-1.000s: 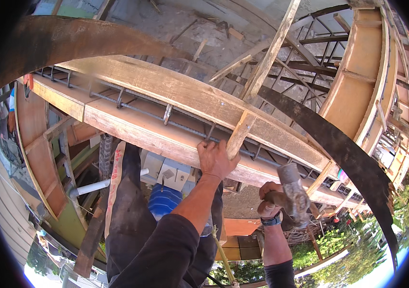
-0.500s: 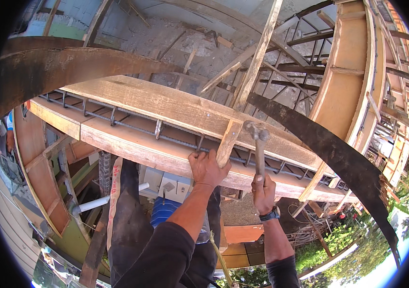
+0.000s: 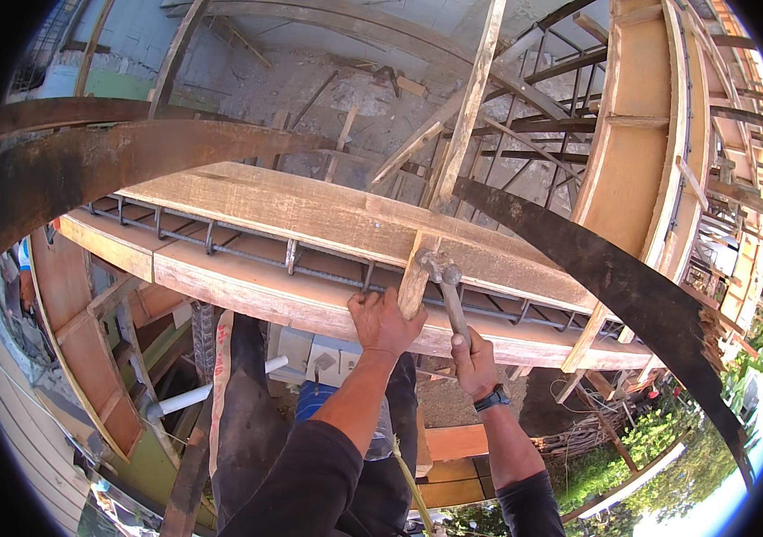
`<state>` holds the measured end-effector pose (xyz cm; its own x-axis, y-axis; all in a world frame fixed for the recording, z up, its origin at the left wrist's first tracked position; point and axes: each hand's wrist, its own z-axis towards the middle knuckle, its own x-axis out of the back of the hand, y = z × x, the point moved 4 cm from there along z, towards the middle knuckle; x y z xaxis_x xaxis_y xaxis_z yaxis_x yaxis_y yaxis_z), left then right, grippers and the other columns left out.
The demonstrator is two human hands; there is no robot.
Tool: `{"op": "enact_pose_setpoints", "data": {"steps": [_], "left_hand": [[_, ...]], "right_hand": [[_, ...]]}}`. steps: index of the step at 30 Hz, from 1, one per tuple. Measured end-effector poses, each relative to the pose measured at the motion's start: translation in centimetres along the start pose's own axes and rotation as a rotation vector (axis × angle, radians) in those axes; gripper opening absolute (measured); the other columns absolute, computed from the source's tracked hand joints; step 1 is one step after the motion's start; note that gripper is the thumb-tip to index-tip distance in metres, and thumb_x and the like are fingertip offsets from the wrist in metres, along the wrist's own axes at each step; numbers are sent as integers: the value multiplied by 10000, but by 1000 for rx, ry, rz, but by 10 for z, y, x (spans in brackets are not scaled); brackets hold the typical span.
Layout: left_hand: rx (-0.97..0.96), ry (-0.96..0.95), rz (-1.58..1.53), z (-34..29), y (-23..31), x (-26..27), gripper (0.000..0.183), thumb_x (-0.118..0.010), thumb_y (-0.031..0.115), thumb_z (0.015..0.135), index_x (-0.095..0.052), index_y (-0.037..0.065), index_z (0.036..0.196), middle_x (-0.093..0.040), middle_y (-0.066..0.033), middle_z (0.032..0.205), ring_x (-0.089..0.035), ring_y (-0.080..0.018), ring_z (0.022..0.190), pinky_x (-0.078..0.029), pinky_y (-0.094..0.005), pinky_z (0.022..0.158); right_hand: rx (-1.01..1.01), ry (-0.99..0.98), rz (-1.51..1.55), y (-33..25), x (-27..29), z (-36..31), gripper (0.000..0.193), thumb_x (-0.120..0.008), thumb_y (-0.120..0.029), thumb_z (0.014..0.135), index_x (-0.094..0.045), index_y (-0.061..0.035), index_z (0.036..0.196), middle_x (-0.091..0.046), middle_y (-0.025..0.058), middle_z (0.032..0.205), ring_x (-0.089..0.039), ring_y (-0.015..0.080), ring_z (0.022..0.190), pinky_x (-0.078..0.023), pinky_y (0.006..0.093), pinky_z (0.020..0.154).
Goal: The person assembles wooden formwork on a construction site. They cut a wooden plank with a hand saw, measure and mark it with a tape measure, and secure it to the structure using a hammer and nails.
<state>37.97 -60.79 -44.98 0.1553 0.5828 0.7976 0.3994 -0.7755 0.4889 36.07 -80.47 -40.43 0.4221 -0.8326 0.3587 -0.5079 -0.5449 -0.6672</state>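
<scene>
A short wooden strip lies crosswise over a long wooden beam form, bridging its two side boards. My left hand is closed around the strip's lower end, its fingers curled over the near board. In my right hand is a hammer, gripped by its handle. The hammer's head is at the upper part of the strip, at its right edge; whether it touches cannot be made out. Steel reinforcing bars run inside the form, between the near board and the far board.
A dark curved plank crosses at the right, and a brown one at the left. An upright wooden post stands beyond the form. Another form curves along the right. Below are a white pipe and greenery.
The hammer has swung left and down, from right of the strip to its upper part. My left hand keeps its place on the strip. The view has shifted slightly.
</scene>
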Motion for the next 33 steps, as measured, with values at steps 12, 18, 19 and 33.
{"op": "enact_pose_setpoints", "data": {"steps": [12,18,19,33], "left_hand": [[54,-66,86,0,19,3,530,-754,454,722,-670,2,987,-702,-203,884,-624,-340,929,-324,-448,988],[61,-170,65,-1,19,3,649,-760,488,755,-637,-21,1138,-698,-236,1025,-609,-364,1032,-302,-448,1022],[28,-195,17,-2,18,-1,652,-760,488,758,-636,-23,1143,-698,-236,1034,-609,-363,1038,-298,-445,1024],[66,-284,-86,-2,29,5,787,-810,440,748,-552,-9,1341,-684,-179,1212,-561,-363,1201,-303,-487,1053]], "right_hand": [[-80,524,-82,11,59,-81,457,-580,-469,987,-613,-17,937,-613,172,660,-640,357,641,-485,435,602],[-431,812,-332,94,108,-101,433,-637,-437,941,-613,-39,1111,-680,246,900,-662,447,886,-513,526,757],[-399,885,-355,117,109,-101,427,-654,-421,932,-606,-43,1126,-671,248,955,-649,444,928,-510,522,781],[-326,1031,-197,153,134,-78,492,-792,-324,804,-634,-151,1237,-543,126,1190,-490,355,1155,-402,514,959]]}}
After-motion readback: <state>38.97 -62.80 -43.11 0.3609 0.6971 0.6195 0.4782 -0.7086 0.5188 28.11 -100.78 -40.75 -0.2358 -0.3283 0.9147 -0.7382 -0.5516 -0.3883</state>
